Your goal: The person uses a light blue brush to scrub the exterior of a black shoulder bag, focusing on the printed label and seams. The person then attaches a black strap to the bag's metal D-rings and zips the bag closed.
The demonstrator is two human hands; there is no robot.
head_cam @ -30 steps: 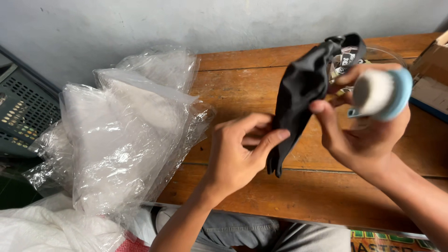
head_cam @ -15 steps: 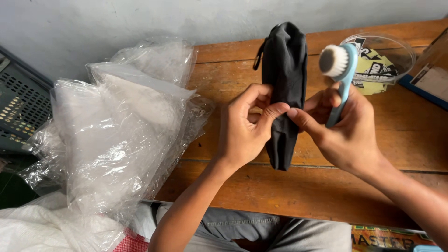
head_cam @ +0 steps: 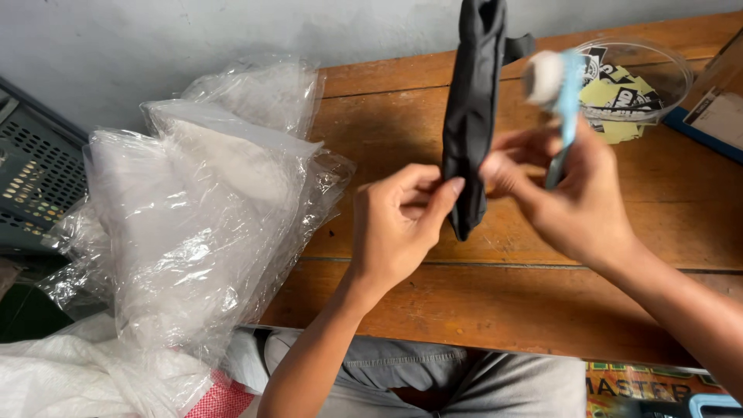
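While pinching at the lower end of the black fabric pouch, holding it upright above the wooden counter, between lap and wall. Nearest the camera, showing grey trousers at the bottom edge, with forearms rising from there. Closing the left hand in a thumb-and-forefinger grip, clamped on the left edge of the pouch near its bottom. Meeting it from the other side with the right hand, fingertips touching the cloth's right edge while also curling shut around the handle of a light blue brush with a white head, blurred and standing just beside the pouch. Judging the pouch as light, soft and limp: hanging in long folds, sagging where unsupported, likely bending over if gripped at one point only. Judging also that pinching along a seam or edge with both hands is suiting it best, cloth giving little slip. Lying to the left on the counter, a heap of crinkled clear plastic bags, well apart from the hands. Standing farther back, a clear bowl holding yellow and black printed slips, beyond the brush, and a cardboard box at the right edge.
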